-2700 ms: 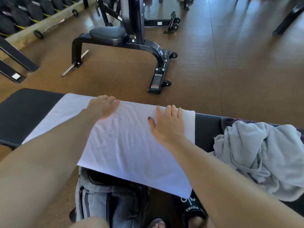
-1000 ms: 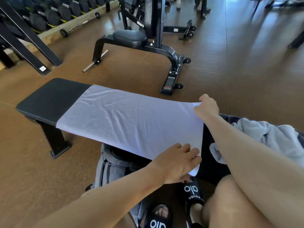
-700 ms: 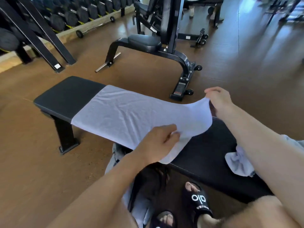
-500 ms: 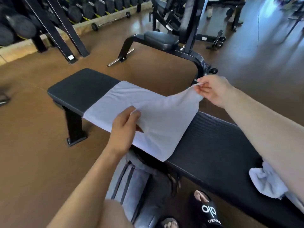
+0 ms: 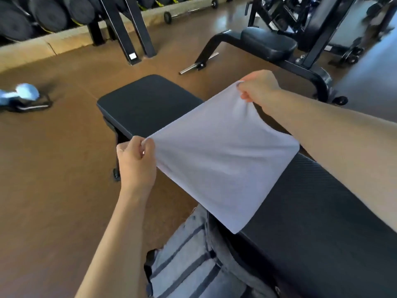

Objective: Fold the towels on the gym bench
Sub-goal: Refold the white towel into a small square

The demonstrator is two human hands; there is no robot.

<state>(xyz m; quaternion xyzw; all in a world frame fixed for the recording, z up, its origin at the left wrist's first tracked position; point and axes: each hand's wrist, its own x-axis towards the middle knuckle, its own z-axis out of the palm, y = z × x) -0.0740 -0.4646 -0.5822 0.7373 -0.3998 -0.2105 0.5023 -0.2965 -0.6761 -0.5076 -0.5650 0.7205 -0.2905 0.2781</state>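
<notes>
A white towel (image 5: 221, 160) lies doubled over on the black gym bench (image 5: 148, 100), its folded edge toward the right. My left hand (image 5: 135, 162) pinches the near corner at the bench's front edge. My right hand (image 5: 257, 87) pinches the far corner, lifted a little above the pad. The towel stretches taut between the two hands. The bench's left end shows bare black padding. The pile of other towels is out of view.
A grey striped bag (image 5: 193, 261) sits on the floor under the bench's near side. Behind stands an adjustable bench machine (image 5: 268, 44). A weight rack with dark plates (image 5: 49, 14) lines the back left. A blue object (image 5: 21, 95) lies on the brown floor at left.
Both hands have carried the towel's right-hand corners leftward over the rest of the towel, doubling it. The view has swung left, so the crumpled towels have left the frame.
</notes>
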